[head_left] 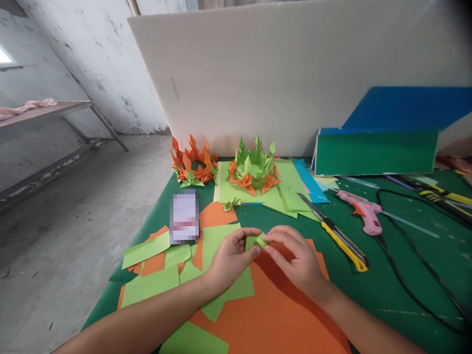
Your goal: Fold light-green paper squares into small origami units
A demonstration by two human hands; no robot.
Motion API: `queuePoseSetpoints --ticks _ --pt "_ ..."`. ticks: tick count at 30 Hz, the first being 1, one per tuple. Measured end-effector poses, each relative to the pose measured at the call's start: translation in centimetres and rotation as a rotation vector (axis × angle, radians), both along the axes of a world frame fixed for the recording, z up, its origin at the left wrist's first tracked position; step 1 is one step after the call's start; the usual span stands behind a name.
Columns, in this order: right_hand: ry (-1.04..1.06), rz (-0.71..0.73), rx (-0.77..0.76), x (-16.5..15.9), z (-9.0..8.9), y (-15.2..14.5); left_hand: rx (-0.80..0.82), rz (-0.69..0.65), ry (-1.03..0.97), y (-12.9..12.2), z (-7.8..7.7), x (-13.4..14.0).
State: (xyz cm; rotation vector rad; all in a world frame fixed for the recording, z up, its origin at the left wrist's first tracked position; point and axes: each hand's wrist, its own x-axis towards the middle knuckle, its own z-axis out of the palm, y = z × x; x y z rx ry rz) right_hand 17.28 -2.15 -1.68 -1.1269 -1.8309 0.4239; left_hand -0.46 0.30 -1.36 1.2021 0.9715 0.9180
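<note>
Landmark: a large orange sheet (273, 314) lying on the green table (368, 300), partly overlapped by green paper.
Piece in hand: a small curled green paper piece (261, 241), above the far part of the orange sheet.
Left hand (232, 253): thumb and fingertips pinching the piece from its left side.
Right hand (295, 250): thumb and forefinger pinching the same piece from its right.
Loose paper: green pieces (151, 285) and orange ones, overlapping to the left of the orange sheet.
Phone (184, 216): beyond the orange sheet and to its left, screen blurred.
Small folded green pieces (230, 204): beyond the orange sheet.
Crowns: a green crown (254, 169) with orange flowers well beyond the orange sheet, and an orange crown (188, 164) with green flowers farther left.
Cutter (337, 237): yellow-handled, blade out, just right of the orange sheet.
Glue gun (365, 206): pink, farther right of the orange sheet, lying on its side.
</note>
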Motion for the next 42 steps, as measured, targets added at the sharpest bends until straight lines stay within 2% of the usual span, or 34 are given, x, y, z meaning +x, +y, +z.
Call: queuePoseSetpoints --ticks 5,13,20,25,32,36,42 --pt "0.000 0.004 -0.003 -0.1 0.1 0.0 -0.054 -0.001 -0.037 0.0 0.2 0.0" --pt "0.047 0.040 -0.042 -0.2 0.1 0.0 -0.248 -0.025 -0.135 0.0 1.1 -0.1" --pt "0.088 0.081 -0.072 -0.1 0.0 0.0 -0.266 -0.001 -0.152 0.1 1.3 -0.2" --pt "0.114 0.092 -0.131 -0.1 0.1 0.0 -0.217 -0.006 -0.121 0.1 1.0 0.0" --pt "0.388 0.042 -0.390 -0.5 0.0 0.0 0.129 -0.012 0.048 -0.3 0.1 0.0" --pt "0.376 0.048 -0.424 -0.5 -0.1 0.0 0.140 -0.039 0.121 -0.7 -0.4 0.0" --pt "0.450 0.094 -0.367 -0.5 -0.5 0.1 0.095 -0.027 0.056 -0.9 -0.5 0.2"
